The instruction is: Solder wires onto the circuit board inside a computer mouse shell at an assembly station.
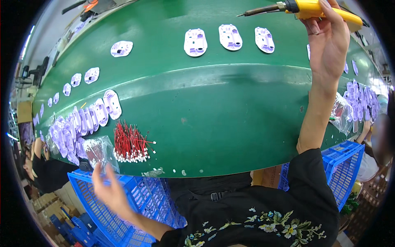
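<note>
High over the far right of the green table, my right hand (327, 45) is closed around a yellow soldering iron (307, 7), its thin metal tip pointing left. My left hand (113, 193) hovers over the blue crate at the near left, slightly blurred, fingers stretched and holding nothing. Just beyond its fingertips lies a clear plastic bag (98, 150) of small white-ended parts. Beside that bag spreads a pile of red wire leads (129, 142) with white connectors. Several white and purple plastic housings (112, 104) are heaped to the left of the wires.
Oval housings (195, 42) stand spaced along the far strip of the green table (214, 111). A blue crate (140, 193) with purple pieces is below the near edge. Another blue crate (343, 164) sits at the right. Other people work at both ends.
</note>
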Demonstrator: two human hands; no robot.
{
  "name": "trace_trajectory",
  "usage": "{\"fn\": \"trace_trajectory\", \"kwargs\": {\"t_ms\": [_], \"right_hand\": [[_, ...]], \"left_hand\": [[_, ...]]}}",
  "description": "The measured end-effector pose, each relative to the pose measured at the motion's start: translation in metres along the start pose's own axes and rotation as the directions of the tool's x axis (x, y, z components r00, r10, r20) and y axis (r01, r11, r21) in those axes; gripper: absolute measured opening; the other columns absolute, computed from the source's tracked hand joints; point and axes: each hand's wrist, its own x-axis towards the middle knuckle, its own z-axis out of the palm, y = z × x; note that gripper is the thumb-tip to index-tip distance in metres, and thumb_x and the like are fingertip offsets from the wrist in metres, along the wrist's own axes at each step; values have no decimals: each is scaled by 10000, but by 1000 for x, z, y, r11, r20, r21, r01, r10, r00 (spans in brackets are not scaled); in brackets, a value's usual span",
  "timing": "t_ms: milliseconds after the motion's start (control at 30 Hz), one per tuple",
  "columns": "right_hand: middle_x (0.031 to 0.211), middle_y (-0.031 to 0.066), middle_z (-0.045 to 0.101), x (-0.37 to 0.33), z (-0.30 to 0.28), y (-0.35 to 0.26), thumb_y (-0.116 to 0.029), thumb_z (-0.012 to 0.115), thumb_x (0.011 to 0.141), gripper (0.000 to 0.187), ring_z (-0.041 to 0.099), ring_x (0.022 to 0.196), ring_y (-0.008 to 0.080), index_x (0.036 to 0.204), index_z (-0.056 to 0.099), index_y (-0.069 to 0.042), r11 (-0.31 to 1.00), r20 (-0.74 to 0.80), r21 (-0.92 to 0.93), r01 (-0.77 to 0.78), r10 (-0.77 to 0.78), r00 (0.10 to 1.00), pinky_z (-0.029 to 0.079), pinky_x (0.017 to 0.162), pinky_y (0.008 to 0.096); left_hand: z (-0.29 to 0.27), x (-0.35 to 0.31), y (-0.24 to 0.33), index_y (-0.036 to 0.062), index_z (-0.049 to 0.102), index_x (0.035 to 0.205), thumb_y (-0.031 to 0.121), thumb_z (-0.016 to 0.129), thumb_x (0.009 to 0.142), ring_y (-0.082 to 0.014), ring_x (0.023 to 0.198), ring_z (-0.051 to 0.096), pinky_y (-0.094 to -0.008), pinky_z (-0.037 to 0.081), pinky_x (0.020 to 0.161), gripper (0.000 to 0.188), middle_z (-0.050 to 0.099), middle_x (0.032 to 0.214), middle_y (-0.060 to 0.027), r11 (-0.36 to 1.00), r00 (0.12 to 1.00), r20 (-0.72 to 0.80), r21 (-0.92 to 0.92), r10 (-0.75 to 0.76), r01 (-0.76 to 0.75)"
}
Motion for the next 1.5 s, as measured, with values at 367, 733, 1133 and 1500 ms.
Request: {"fn": "trace_trajectory", "kwargs": {"t_ms": [367, 733, 1133, 1500], "right_hand": [[1033, 198, 719, 2, -11, -6, -209, 569, 998, 529, 653, 809, 134, 1423, 349, 16, 989, -38, 147, -15, 21, 999, 499, 656, 232], [1314, 269, 654, -7, -30, 13, -240, 508, 1054, 498, 667, 1106, 212, 1452, 422, 46, 933, 192, -2, -361, 354, 915, 505, 1008, 327], [1158, 173, 706, -63, 35, 25, -198, 591, 981, 604, 436, 684, 42, 1470, 373, 81, 835, 469, -151, -530, 532, 705, 426, 694, 175], [1148, 170, 707, -52, 15, 22, -206, 543, 987, 571, 610, 966, 100, 1468, 394, 63, 856, 521, -185, -482, 502, 691, 447, 729, 188]], "left_hand": [[219, 62, 285, 25, 704, 1088, 410, 725, 920, -407, 927, 707, -494, 559, 783, 421, 670, 1102, -175, 852, 870, 77, -259, 487, -454], [115, -13, 148, 44, 710, 1082, 80, 796, 838, -273, 817, 672, -411, 555, 750, 261, 632, 1245, -97, 717, 683, 247, -384, 687, -583], [77, -30, 70, 5, 689, 810, 222, 821, 880, -244, 679, 643, -396, 477, 581, 263, 657, 787, -82, 980, 998, -35, -191, 49, -55], [94, -22, 80, 26, 716, 856, 183, 746, 913, -309, 607, 640, -439, 492, 596, 170, 639, 686, -103, 999, 993, 118, -31, -22, 26]]}}
